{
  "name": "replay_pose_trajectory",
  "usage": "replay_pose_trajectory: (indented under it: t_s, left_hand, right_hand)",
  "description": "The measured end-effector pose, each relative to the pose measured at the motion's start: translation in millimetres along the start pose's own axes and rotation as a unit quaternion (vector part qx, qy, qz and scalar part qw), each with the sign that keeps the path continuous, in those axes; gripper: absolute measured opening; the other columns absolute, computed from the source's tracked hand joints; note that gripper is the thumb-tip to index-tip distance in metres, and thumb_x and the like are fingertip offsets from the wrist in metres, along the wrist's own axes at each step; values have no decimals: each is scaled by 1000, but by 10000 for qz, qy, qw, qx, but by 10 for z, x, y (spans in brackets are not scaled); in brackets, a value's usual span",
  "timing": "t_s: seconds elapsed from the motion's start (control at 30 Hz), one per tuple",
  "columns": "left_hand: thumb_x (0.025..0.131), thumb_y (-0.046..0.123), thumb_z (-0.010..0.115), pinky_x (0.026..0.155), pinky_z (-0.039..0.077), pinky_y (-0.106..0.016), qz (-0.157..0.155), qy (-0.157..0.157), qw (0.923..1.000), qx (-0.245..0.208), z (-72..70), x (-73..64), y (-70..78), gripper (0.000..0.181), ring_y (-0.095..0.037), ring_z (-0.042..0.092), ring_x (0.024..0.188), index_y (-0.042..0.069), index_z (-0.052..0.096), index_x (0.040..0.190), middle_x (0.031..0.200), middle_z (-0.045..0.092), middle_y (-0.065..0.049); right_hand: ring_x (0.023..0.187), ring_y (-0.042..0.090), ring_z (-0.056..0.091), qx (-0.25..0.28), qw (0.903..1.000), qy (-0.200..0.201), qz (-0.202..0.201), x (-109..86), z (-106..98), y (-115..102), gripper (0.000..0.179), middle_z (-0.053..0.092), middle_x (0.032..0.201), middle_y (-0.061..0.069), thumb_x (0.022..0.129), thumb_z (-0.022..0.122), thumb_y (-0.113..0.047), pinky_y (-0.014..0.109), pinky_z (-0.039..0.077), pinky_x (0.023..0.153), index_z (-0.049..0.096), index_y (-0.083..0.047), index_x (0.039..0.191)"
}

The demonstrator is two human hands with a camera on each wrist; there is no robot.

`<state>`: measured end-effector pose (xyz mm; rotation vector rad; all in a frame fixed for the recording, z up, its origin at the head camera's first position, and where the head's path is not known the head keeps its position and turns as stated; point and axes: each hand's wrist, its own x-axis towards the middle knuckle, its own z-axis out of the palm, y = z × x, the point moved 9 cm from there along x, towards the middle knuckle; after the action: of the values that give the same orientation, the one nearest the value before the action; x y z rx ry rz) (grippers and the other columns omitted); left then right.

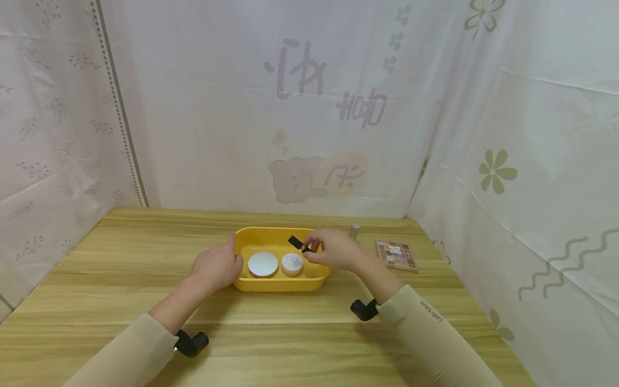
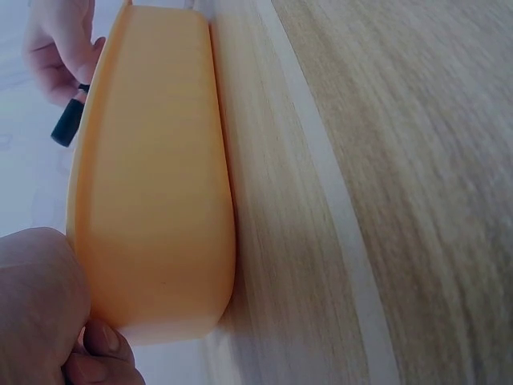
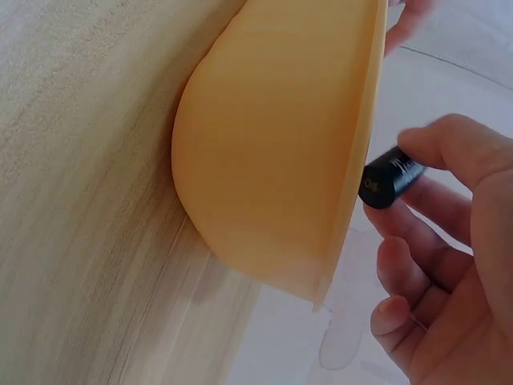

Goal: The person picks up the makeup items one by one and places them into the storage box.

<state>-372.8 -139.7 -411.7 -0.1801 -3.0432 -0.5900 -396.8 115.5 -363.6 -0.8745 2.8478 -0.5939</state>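
A yellow tray (image 1: 271, 285) sits mid-table and holds a flat silver round compact (image 1: 263, 264) and a smaller white round jar (image 1: 292, 264). My left hand (image 1: 216, 266) grips the tray's left end (image 2: 152, 241), thumb over the rim. My right hand (image 1: 331, 248) pinches a short black tube (image 1: 297, 243) between thumb and fingers, above the tray's right part. The right wrist view shows that black tube (image 3: 390, 177) just beyond the tray's rim (image 3: 353, 184); it also shows small in the left wrist view (image 2: 66, 124).
An eyeshadow palette (image 1: 396, 255) lies flat to the right of the tray. A small grey cylinder (image 1: 354, 231) stands behind my right hand. Patterned cloth walls close in the wooden table (image 1: 121, 258) on three sides.
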Motion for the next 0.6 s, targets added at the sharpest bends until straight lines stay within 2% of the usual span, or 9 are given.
replay_pose_trajectory:
  t_s: [0.27,0.6]
  left_hand:
    - [105,23,47,46,33,-31,17,12,10000,-17,-4,-3,7,71,-19,44,50,-5,33,169,59,55,-5]
    - [105,23,48,46,32,-31,30,18,10000,-22,-8,-11,15,71,-18,43,50,-5,33,169,58,54,-4]
  right_hand:
    - [84,11,61,-188,9985,-429,-299,7,91,-57,12,72,96,-11,101,77,-32,30,50,72,82,-27,111]
    - [89,7,61,-573,9936,-732,-642,36,206,-87,17,72,96,-12,99,78,-33,31,52,81,86,-25,112]
